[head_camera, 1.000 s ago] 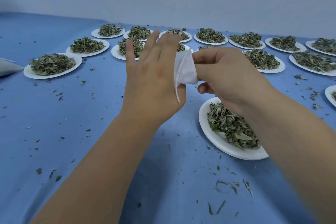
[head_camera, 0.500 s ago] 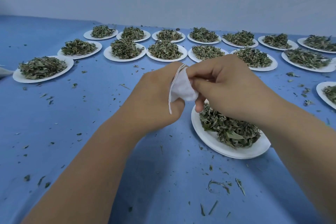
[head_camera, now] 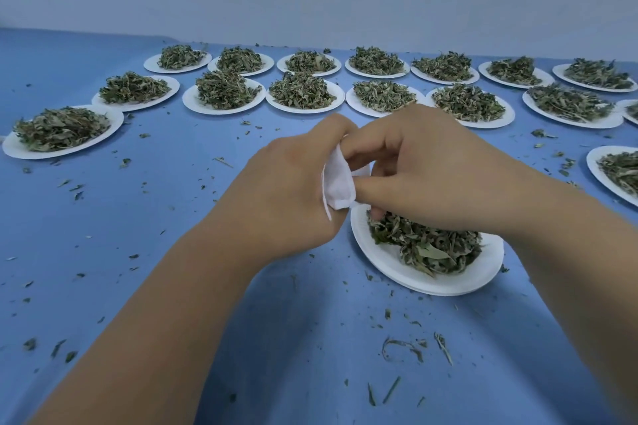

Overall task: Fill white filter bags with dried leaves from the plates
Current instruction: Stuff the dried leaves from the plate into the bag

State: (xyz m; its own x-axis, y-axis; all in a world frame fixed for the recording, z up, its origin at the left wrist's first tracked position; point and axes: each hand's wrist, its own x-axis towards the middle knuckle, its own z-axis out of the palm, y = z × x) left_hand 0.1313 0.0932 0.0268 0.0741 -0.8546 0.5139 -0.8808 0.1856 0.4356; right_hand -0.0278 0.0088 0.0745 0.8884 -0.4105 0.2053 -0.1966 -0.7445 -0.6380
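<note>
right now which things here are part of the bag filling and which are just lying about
Job in hand: small white filter bag, held by the left hand and pinched by the right hand; near white paper plate of dried green leaves; far white plates of leaves, waiting.
Lying about: loose leaf scraps on the blue cloth.
</note>
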